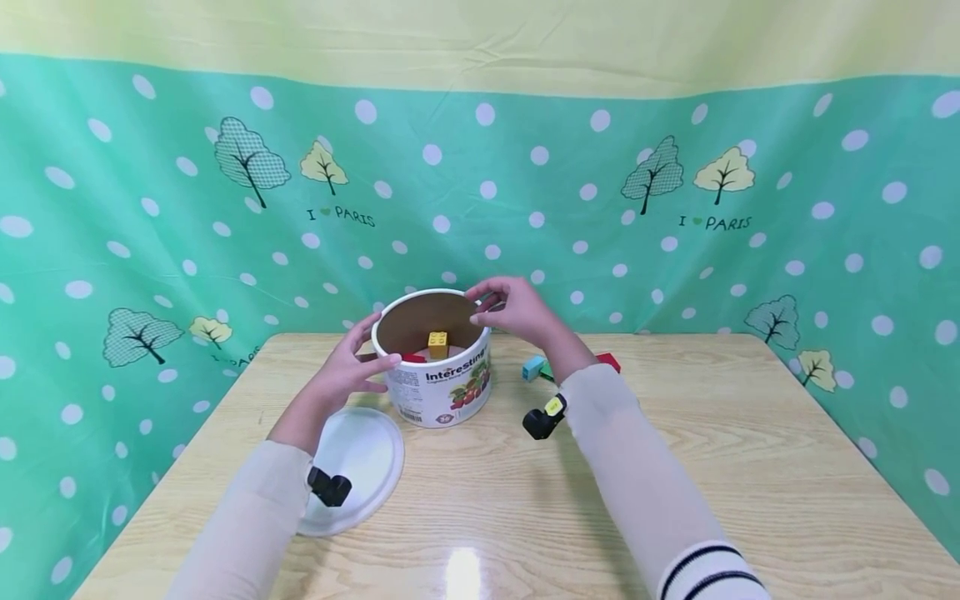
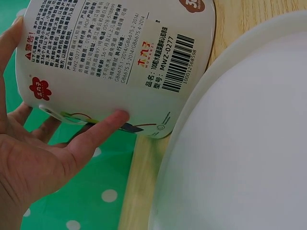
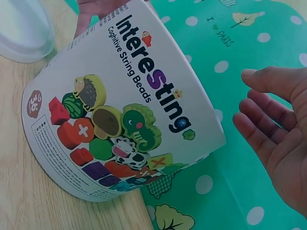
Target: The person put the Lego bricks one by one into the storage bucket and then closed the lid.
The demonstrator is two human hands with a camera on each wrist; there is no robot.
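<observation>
A white bucket [image 1: 437,396] with "Interesting" printed on its side stands on the table. Inside are a yellow toy brick [image 1: 438,344] and a red piece [image 1: 413,358]. My left hand [image 1: 351,367] rests against the bucket's left side with spread fingers, its thumb up near the rim; in the left wrist view a straight finger [image 2: 103,132] presses on the printed wall. My right hand [image 1: 517,310] is at the right rim, fingers loosely bent. The right wrist view shows a gap between that hand [image 3: 278,120] and the bucket, with nothing held.
A round white lid [image 1: 360,467] lies on the table, left of the bucket and beneath my left wrist. Right of the bucket, partly hidden by my right arm, are a light blue brick [image 1: 533,367] and a red brick [image 1: 609,361], with something green between. A dotted curtain hangs behind.
</observation>
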